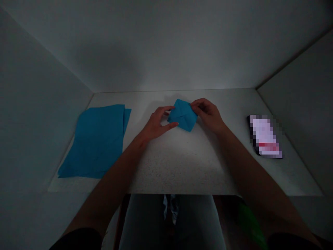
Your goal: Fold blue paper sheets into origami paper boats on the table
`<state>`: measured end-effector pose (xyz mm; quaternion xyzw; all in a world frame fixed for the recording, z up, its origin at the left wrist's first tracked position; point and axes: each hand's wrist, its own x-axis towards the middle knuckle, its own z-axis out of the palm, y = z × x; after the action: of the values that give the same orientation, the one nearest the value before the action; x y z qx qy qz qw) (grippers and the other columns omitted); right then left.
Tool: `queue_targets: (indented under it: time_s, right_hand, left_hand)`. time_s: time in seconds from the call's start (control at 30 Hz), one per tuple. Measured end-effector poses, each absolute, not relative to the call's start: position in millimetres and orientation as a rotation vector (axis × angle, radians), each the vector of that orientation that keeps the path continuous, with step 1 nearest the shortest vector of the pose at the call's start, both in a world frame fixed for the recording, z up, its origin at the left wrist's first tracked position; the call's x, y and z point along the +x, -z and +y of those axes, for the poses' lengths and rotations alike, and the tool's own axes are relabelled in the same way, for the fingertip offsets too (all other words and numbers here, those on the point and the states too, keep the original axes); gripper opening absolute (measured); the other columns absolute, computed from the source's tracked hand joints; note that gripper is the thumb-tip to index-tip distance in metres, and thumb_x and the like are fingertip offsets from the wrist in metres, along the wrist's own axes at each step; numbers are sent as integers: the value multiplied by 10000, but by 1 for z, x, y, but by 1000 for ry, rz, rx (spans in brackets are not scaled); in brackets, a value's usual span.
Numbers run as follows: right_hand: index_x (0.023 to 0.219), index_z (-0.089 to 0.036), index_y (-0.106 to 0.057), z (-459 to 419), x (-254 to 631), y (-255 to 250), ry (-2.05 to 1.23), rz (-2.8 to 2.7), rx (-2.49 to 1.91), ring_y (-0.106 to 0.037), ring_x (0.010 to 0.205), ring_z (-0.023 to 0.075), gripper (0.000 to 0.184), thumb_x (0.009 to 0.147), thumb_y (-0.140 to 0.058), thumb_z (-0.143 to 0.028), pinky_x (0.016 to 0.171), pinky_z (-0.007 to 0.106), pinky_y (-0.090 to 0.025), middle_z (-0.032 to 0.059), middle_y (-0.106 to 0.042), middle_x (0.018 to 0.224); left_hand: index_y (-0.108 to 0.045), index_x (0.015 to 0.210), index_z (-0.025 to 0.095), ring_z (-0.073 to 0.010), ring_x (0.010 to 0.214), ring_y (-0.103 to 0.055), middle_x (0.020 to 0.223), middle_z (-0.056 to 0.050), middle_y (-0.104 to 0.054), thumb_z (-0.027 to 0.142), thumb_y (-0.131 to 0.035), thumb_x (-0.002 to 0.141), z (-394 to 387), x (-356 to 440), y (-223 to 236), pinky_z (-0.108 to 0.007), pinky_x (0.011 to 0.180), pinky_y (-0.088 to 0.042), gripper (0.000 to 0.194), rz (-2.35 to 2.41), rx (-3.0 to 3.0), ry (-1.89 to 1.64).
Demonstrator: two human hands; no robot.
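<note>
A small piece of folded blue paper (184,116) with crease lines across it is held at the back middle of the table. My left hand (157,123) curves around its left side, thumb at the lower edge and fingers at the upper left edge. At the paper's right corner, the thumb and index finger of my right hand (208,113) are pinched together on it. The undersides of the fingers are hidden.
Large blue paper sheets (100,142) lie stacked at the left of the white table (177,166). A phone with a blurred, lit screen (265,135) lies at the right. Walls close in the table at the back and both sides.
</note>
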<state>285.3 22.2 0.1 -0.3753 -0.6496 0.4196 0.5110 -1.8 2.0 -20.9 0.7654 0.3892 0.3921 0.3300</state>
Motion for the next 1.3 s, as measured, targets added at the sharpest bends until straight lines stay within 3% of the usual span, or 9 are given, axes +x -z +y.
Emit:
queue_targets:
  time_s: [0.2,0.37,0.53,0.63,0.73,0.87,0.93,1.1,1.3]
  right_hand:
    - [1166,-269,-805,18,279,5,-1089,-1524,-892,-712,983,209,479,927,-907,-672,910,372,-639,53,-769,1100]
    - [1409,-280,-739,15,280,7,-1134,-1632,-845,-714,966,198,716,817,-1022,-566,925,369,-648,49,-754,1159]
    - [1305,-278,-774,14,281,4,-941,-1725,-937,-649,850,169,477,931,-915,-536,820,323,-605,10,-695,976]
    - [1319,-300,-739,13,276,5,-921,-1663,-969,-593,745,137,479,930,-915,-517,684,291,-568,7,-682,1025]
    - [1361,-324,-661,9,269,9,-1018,-1572,-943,-610,701,116,562,913,-932,-530,610,277,-565,13,-688,1145]
    - [1300,-286,-638,5,258,16,-1184,-1606,-879,-721,848,150,528,961,-875,-614,699,282,-646,40,-702,1201]
    - [1317,-279,-651,4,255,19,-1213,-1670,-849,-730,871,158,531,977,-861,-629,716,282,-659,49,-713,1177]
    - [1423,-333,-705,3,255,20,-1082,-1802,-813,-743,961,179,595,947,-900,-633,754,304,-695,92,-654,1388]
    - [1462,-363,-750,1,256,17,-1076,-1870,-820,-719,1042,199,584,965,-881,-638,786,299,-701,91,-631,1383]
  left_hand:
    - [-648,1550,333,-258,1200,-745,1574,-139,-587,542,-1003,844,4,0,29,-416,1017,-660,818,935,1819,-1126]
    - [-789,1363,276,-281,1370,-690,1476,-127,-683,458,-945,896,11,0,26,-408,1094,-621,524,994,1872,-1262]
    - [-813,1130,234,-150,847,-709,1044,-40,-794,345,-805,983,3,4,14,-288,789,-585,184,1113,1903,-1171]
    - [-764,1056,227,-135,778,-653,955,-13,-762,305,-802,949,-2,7,11,-274,746,-550,138,1052,2004,-1104]
    - [-684,1042,229,-138,847,-673,1132,-48,-774,273,-787,934,-4,9,13,-286,786,-572,156,920,2064,-1062]
    - [-642,998,223,-207,1136,-741,1403,-140,-707,345,-855,931,-4,10,16,-322,880,-620,255,833,2062,-1030]
    - [-653,971,219,-243,1227,-734,1374,-150,-706,412,-871,949,-4,10,16,-340,911,-629,293,818,2058,-1036]
    - [-666,982,220,-176,957,-723,1200,-93,-749,477,-873,975,-3,10,14,-340,877,-609,330,797,2014,-1018]
    - [-671,1031,228,-185,957,-741,1135,-73,-780,481,-934,919,-4,10,13,-359,909,-625,381,772,1871,-960]
